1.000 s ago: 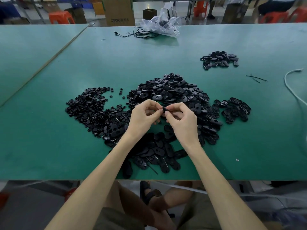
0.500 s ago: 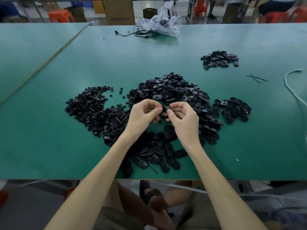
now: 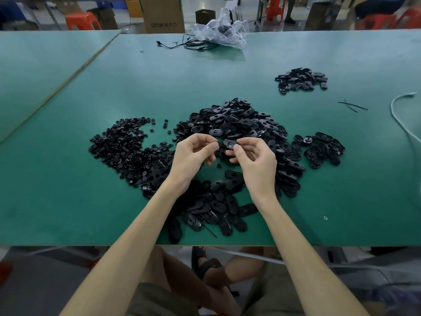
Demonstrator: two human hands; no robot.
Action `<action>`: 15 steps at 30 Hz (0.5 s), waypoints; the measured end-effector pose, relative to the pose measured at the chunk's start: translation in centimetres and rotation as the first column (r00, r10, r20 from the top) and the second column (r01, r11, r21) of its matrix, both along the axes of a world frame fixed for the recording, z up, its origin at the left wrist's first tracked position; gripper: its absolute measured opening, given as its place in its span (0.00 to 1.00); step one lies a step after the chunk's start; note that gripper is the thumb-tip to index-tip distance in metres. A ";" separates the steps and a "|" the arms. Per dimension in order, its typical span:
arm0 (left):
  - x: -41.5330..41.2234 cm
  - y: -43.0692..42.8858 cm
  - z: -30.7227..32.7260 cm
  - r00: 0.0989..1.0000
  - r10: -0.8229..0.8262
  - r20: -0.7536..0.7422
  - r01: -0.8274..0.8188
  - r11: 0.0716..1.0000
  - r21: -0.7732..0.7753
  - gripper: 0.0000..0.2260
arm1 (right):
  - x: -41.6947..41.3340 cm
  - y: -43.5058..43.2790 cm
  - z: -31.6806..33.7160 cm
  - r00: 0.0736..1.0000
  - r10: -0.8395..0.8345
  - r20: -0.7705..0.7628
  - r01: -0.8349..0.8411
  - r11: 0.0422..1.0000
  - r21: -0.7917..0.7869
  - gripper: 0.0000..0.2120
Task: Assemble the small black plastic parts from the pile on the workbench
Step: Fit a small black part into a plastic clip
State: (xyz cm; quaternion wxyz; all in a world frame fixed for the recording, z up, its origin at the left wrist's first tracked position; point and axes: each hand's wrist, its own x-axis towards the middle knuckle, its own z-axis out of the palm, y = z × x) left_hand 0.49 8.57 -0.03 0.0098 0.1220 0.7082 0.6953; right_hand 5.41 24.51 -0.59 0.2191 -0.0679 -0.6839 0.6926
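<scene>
Item in work: one oval part [image 3: 229, 143], black plastic, smooth and slightly glossy, long and rounded at both ends, with a small mark near its middle.

Stock on my counter [image 3: 68, 190], green-topped:
- main pile [image 3: 234, 119] of the same oval shells, heaped just behind my hands.
- round pieces [image 3: 123, 147], small black discs, spread to the left, a few strays at the edge.
- near pile [image 3: 211, 206] of ovals, lying flat between my forearms, reaching close to the front edge.
- right cluster [image 3: 319, 147], a small group just beside the main pile.
- far pile [image 3: 300, 79], well apart, back right.

Other: clear plastic bag [image 3: 223, 30] and black cable [image 3: 189, 43] at the back edge; thin black strips [image 3: 352, 106] and white cord [image 3: 401, 119] far right; cardboard box [image 3: 163, 14] beyond the counter.

Obstruction: my wrists and forearms cover part of the near pile.

Position: the oval part is held above the counter in front of the main pile, lengthwise between my hands. My left hand [image 3: 193, 156] pinches its left end with thumb and forefinger; my right hand [image 3: 255, 160] pinches the right end the same way, other fingers curled under. Whether a second small piece sits in the left pinch I cannot tell.
</scene>
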 end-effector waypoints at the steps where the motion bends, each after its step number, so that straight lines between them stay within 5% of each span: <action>1: 0.0 0.1 0.0 1.000 -0.001 0.000 0.001 1.000 -0.003 0.02 | 0.0 0.0 0.0 1.000 0.005 0.002 -0.005 1.000 0.003 0.03; 15: 0.2 0.7 -0.3 0.998 0.010 -0.057 -0.018 0.992 -0.128 0.04 | -0.2 0.0 -0.5 0.998 0.062 0.001 -0.062 0.994 0.088 0.05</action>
